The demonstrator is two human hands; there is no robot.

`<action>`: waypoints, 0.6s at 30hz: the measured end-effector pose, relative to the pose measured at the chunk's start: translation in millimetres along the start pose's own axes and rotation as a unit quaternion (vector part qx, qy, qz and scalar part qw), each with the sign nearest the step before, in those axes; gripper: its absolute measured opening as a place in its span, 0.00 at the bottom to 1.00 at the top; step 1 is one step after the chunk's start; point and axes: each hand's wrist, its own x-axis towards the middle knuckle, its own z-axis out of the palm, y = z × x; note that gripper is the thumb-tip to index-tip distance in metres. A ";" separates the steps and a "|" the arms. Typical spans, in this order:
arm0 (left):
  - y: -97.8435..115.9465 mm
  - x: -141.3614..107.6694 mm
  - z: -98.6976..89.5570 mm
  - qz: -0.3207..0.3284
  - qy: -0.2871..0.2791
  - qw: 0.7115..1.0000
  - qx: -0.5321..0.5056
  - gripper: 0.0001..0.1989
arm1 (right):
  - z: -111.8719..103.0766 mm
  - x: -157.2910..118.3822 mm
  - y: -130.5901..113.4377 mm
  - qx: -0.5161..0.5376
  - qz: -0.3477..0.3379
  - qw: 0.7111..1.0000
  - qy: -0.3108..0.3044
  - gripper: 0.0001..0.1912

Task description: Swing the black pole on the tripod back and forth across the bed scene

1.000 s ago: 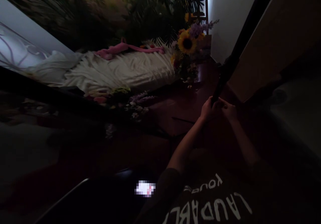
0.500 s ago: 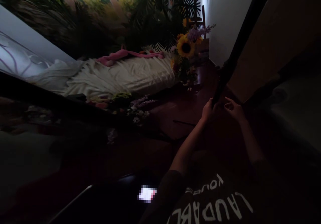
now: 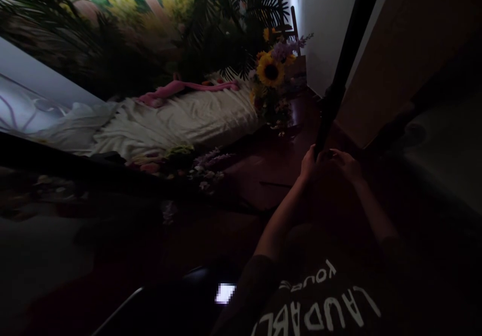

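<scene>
A long dark pole (image 3: 339,77) slants from the top edge down to my hands. My left hand (image 3: 309,164) is closed around its lower end. Just right of it, my right hand (image 3: 347,165) has its fingers curled toward the pole; in the dim light I cannot make out what, if anything, lies between its fingertips. Part of a thin dark rod (image 3: 274,183) shows low on the dark red floor, left of my left forearm.
A bench under cream cloth (image 3: 196,120) bears a pink plush toy (image 3: 165,92). Sunflowers (image 3: 270,70) stand at its right end. Another thick dark bar (image 3: 75,168) crosses the left side. A pale wall (image 3: 324,29) rises behind the pole.
My right hand has moved left, nearer the pole, and its fingers have drawn in. My left hand still holds the pole. The view has shifted slightly.
</scene>
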 end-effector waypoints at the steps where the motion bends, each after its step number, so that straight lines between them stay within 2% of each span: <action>1: -1.0 0.4 0.5 -0.001 -0.001 1.000 0.000 0.18 | 4.1 -0.9 1.4 -0.023 -0.005 1.000 -0.002 0.19; 5: -4.6 1.9 2.0 -0.002 0.002 1.000 0.007 0.19 | 22.6 -3.4 2.1 -0.082 0.009 0.997 -0.003 0.23; 10: -3.9 1.7 1.0 -0.003 -0.009 1.000 0.006 0.20 | 29.2 0.1 -3.3 -0.017 0.090 0.995 0.042 0.25; 14: -5.3 1.7 1.5 -0.001 -0.004 1.000 0.013 0.19 | 22.8 0.7 -4.3 0.044 0.061 0.997 0.036 0.29; 18: -9.1 2.1 3.0 0.007 0.000 1.000 0.007 0.19 | 19.9 -1.4 -3.8 0.026 0.054 0.998 0.026 0.28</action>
